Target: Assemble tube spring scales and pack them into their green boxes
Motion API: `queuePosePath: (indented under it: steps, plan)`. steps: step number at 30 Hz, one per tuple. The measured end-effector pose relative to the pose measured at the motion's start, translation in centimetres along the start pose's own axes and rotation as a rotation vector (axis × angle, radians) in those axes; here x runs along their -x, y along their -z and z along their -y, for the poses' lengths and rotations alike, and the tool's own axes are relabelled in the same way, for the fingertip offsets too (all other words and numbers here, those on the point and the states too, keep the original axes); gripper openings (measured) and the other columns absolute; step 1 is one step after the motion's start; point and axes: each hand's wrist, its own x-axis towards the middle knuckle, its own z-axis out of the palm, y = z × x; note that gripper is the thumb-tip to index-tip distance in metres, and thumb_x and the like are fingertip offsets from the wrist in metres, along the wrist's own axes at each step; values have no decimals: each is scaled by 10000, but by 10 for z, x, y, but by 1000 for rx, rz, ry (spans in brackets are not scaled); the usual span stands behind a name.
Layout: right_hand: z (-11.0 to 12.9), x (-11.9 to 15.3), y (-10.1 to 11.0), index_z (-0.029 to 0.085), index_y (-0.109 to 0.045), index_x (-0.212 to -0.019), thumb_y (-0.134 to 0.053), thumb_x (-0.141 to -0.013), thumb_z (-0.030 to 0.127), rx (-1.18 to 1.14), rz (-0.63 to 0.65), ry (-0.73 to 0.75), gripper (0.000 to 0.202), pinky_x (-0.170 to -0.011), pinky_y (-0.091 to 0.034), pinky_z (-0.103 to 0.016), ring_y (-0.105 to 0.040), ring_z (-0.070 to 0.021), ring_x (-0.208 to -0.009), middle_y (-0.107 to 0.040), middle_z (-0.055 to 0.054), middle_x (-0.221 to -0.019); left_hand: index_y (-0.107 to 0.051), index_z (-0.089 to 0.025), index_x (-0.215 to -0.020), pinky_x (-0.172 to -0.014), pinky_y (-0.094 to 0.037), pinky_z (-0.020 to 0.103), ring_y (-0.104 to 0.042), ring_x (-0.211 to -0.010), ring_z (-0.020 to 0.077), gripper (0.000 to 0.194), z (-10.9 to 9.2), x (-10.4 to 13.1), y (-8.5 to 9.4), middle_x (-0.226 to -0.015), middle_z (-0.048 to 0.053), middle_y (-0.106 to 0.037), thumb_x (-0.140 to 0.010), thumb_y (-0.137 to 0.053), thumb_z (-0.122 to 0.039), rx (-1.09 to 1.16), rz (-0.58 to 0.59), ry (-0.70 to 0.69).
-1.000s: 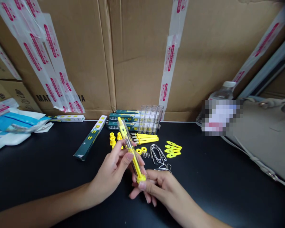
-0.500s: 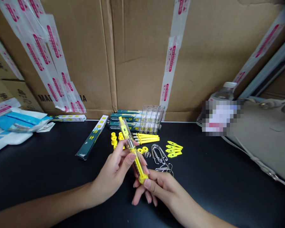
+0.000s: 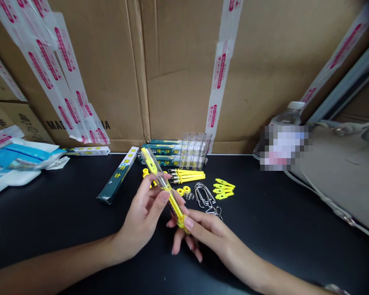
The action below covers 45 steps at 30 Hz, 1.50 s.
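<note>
A clear-tubed spring scale [image 3: 172, 200] with yellow inner parts slants across the middle, its upper end leaning left and away. My left hand [image 3: 150, 209] is closed around the middle of the tube, thumb on top. At the lower end, my right hand [image 3: 207, 233] pinches the yellow end piece [image 3: 181, 221] between thumb and fingers, its other fingers hanging below. Just beyond lie yellow rods with dark tips [image 3: 189, 176], small yellow rings [image 3: 183, 190], tiny springs [image 3: 189, 196] and bent metal hooks [image 3: 203, 195]. Several flat yellow pieces [image 3: 224, 189] rest farther right.
Upright clear tubes [image 3: 196, 151] stand before stacked green boxes [image 3: 161, 153]. Another green box [image 3: 118, 176] lies left. A plastic bottle [image 3: 290, 116] and grey bag [image 3: 341, 172] are on the right; blue-white packets [image 3: 27, 155] lie far left. Cardboard [image 3: 178, 73] walls the back.
The spring scale has shifted slightly left and up in view, both hands still on it. My right thumb now lies beside the yellow end piece, and a yellow bit shows below it.
</note>
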Motion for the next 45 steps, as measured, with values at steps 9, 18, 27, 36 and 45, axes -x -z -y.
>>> queuePosePath:
  steps: [9, 18, 27, 36, 45]
  plan:
    - [-6, -5, 1, 153, -573, -854, -707, -840, 496, -27, -71, -10, 369, -487, -279, -222, -383, -75, -533, -658, -23, -733, -436, -207, -1156, -726, -593, 285, -743, -803, 187, 310, 3, 0, 4, -893, 41, -756, -965, -579, -405, -50, -34, 32]
    - [2, 1, -3, 251, -547, -1099, -632, -920, 457, -50, -153, 52, 286, -642, -339, -256, -398, -135, -743, -506, -6, -953, -459, -257, -1179, -948, -528, 293, -693, -1044, 170, 193, 7, 8, 5, -1085, 31, -743, -1007, -525, -313, -92, 47, -65]
    - [-6, -2, 0, 307, -547, -1243, -608, -942, 427, -200, -102, 93, 330, -685, -400, -281, -445, -140, -770, -533, -34, -1056, -432, -247, -1197, -937, -514, 313, -702, -994, 176, 183, 2, 7, 7, -1045, 45, -751, -1030, -474, -309, -92, 18, -107]
    - [-15, -13, 0, 330, -545, -1208, -834, -763, 315, -327, -152, 66, 530, -757, -593, -351, -518, -130, -803, -483, 9, -1000, -426, -259, -1216, -910, -520, 304, -695, -983, 165, 176, -6, 14, 9, -1090, 35, -725, -1049, -423, -314, -52, 21, -103]
    - [-13, -12, 1, 231, -561, -1101, -929, -608, 289, -282, -196, -76, 618, -692, -613, -331, -637, -123, -726, -549, 39, -867, -418, -240, -1160, -799, -535, 276, -698, -848, 147, 154, -9, 9, 6, -927, 4, -724, -1044, -430, -341, -131, -106, -70]
